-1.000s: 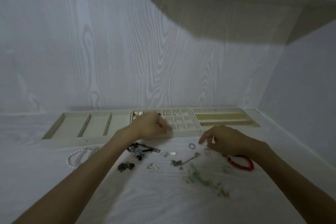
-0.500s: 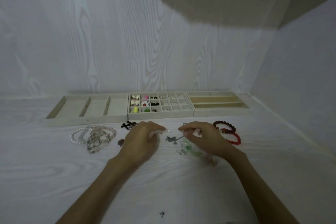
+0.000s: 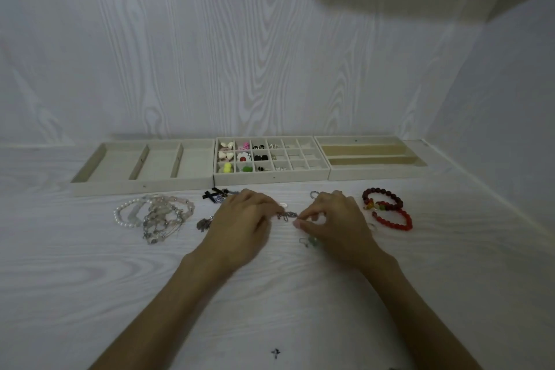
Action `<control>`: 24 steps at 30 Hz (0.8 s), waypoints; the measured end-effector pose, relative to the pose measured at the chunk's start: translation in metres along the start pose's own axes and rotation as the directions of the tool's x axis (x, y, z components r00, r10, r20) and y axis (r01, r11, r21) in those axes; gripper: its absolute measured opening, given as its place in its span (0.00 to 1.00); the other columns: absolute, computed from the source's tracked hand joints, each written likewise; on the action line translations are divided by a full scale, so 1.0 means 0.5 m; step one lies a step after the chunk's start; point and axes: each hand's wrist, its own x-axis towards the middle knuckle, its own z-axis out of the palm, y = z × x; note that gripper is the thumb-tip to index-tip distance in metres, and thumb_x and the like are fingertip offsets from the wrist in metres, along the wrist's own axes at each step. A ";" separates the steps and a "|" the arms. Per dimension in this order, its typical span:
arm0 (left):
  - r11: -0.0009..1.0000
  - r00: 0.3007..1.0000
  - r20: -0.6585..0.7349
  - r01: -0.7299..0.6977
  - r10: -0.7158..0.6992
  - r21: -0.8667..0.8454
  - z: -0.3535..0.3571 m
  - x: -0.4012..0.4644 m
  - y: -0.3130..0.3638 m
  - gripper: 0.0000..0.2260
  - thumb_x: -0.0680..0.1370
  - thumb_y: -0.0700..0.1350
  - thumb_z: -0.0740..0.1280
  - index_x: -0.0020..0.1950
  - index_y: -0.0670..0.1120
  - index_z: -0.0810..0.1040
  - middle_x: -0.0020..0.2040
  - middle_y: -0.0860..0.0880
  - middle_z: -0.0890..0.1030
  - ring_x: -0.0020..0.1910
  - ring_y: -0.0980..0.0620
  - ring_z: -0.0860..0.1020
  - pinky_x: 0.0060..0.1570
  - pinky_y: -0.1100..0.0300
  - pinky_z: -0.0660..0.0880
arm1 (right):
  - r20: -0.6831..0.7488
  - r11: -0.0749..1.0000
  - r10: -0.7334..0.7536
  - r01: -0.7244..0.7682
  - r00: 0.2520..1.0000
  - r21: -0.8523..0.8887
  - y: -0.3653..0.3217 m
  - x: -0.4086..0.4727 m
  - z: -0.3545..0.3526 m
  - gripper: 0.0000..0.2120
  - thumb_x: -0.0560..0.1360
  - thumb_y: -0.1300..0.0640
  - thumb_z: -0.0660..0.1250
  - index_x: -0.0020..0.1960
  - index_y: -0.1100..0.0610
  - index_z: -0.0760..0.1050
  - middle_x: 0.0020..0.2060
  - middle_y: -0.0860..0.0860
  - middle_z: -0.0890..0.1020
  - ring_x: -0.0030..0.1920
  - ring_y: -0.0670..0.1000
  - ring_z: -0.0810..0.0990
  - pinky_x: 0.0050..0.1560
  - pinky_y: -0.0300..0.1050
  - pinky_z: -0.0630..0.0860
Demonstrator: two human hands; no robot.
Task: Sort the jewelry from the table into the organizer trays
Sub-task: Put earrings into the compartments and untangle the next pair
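White woodgrain wall (image 3: 210, 54), matching table (image 3: 90, 294), plain side wall (image 3: 510, 99), dim light

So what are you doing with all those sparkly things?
A person is sorting jewelry into trays. Both hands, the left hand and right hand, pick at a small metal piece on the table. The middle grid tray already holds earrings. The pearl bracelet and red bead bracelets lie loose.

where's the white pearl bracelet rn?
Head view: the white pearl bracelet lies on the table's left side, left of the left hand, touching a pile of pale beaded bracelets, in front of the three-slot tray.
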 end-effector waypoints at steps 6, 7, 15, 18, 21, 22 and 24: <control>0.745 0.939 0.038 0.295 -0.341 -0.598 -0.043 0.008 0.054 0.09 0.79 0.42 0.64 0.48 0.55 0.82 0.45 0.60 0.83 0.42 0.64 0.77 0.43 0.67 0.72 | 0.030 0.841 0.147 -0.141 0.989 0.522 -0.019 -0.001 -0.021 0.07 0.75 0.53 0.67 0.50 0.52 0.82 0.38 0.44 0.82 0.38 0.42 0.76 0.39 0.30 0.68; 0.616 0.925 0.125 0.335 -0.359 -0.713 -0.056 0.009 0.065 0.10 0.78 0.39 0.64 0.46 0.53 0.82 0.42 0.58 0.83 0.38 0.65 0.78 0.39 0.70 0.71 | 0.108 0.715 0.192 -0.215 0.975 0.666 -0.025 -0.005 -0.028 0.08 0.76 0.53 0.65 0.50 0.51 0.82 0.36 0.42 0.81 0.38 0.41 0.77 0.41 0.28 0.70; 0.183 0.801 0.520 0.582 -0.295 -0.793 -0.090 0.013 0.100 0.08 0.77 0.46 0.65 0.46 0.48 0.84 0.44 0.54 0.85 0.32 0.63 0.75 0.32 0.67 0.64 | 0.288 0.503 0.092 -0.295 0.953 0.813 -0.041 -0.016 -0.028 0.10 0.79 0.54 0.59 0.49 0.54 0.79 0.33 0.39 0.80 0.35 0.35 0.76 0.38 0.26 0.70; 0.263 0.824 0.443 0.542 -0.354 -0.798 -0.087 0.008 0.095 0.08 0.75 0.49 0.68 0.49 0.47 0.84 0.43 0.55 0.85 0.31 0.65 0.72 0.29 0.72 0.65 | 0.253 0.521 0.119 -0.277 0.960 0.807 -0.043 -0.016 -0.033 0.09 0.80 0.57 0.59 0.51 0.54 0.78 0.28 0.36 0.78 0.31 0.33 0.75 0.33 0.25 0.68; 0.292 0.843 0.389 0.504 -0.371 -0.813 -0.087 0.005 0.092 0.07 0.75 0.49 0.68 0.46 0.49 0.85 0.41 0.56 0.85 0.30 0.65 0.71 0.29 0.72 0.64 | 0.196 0.550 0.112 -0.225 0.974 0.804 -0.048 -0.020 -0.035 0.09 0.79 0.59 0.59 0.52 0.57 0.78 0.26 0.36 0.77 0.30 0.34 0.74 0.32 0.26 0.68; 0.291 0.844 0.385 0.500 -0.372 -0.815 -0.087 0.006 0.092 0.07 0.75 0.49 0.68 0.45 0.49 0.84 0.39 0.57 0.84 0.30 0.65 0.71 0.29 0.72 0.64 | 0.171 0.549 0.119 -0.208 0.978 0.809 -0.049 -0.021 -0.035 0.09 0.79 0.60 0.60 0.53 0.58 0.78 0.25 0.37 0.77 0.29 0.35 0.73 0.32 0.26 0.67; 0.302 0.850 0.389 0.498 -0.355 -0.813 -0.088 0.006 0.091 0.06 0.76 0.49 0.67 0.45 0.50 0.83 0.35 0.59 0.83 0.30 0.66 0.71 0.29 0.72 0.64 | 0.138 0.549 0.132 -0.188 0.982 0.815 -0.051 -0.022 -0.036 0.08 0.78 0.61 0.62 0.53 0.59 0.79 0.25 0.37 0.77 0.28 0.36 0.73 0.31 0.26 0.67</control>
